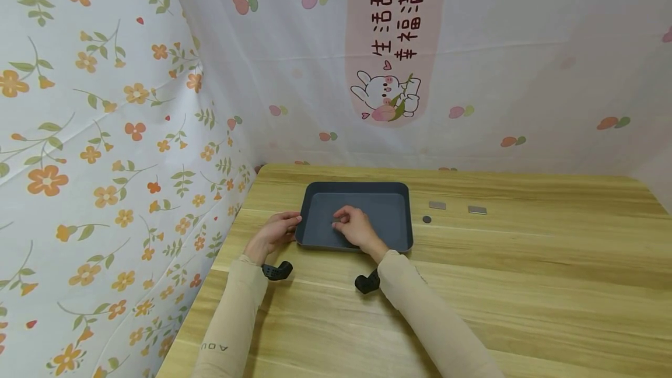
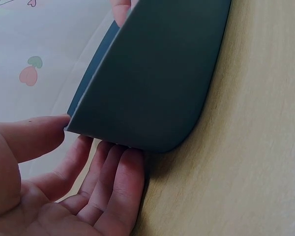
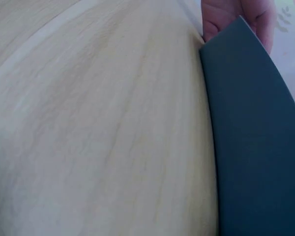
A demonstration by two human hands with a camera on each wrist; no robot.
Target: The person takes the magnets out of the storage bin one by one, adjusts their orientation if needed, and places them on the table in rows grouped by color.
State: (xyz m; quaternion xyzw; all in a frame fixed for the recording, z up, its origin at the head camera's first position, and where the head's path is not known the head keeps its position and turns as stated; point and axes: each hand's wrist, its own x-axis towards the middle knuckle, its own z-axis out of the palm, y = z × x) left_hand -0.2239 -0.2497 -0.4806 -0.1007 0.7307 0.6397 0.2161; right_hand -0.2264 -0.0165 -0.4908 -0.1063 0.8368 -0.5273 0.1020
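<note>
A dark grey rectangular tray (image 1: 388,214) with raised walls stands on the wooden table. My left hand (image 1: 275,232) holds its left side: in the left wrist view the thumb (image 2: 34,135) lies at the rim's corner and the other fingers touch the outer wall. Over the tray's inside is my right hand (image 1: 355,227), its thumb and fingers curled toward each other. Whether something small sits between those fingertips cannot be told. In the right wrist view the tray's outer wall (image 3: 255,128) hides the right fingers.
To the tray's right lie a small dark disc (image 1: 427,219) and two thin silvery rectangular pieces, the nearer one (image 1: 437,205) and the farther one (image 1: 477,210). Patterned cloth (image 1: 294,63) hangs behind the table (image 1: 551,261) and along its left.
</note>
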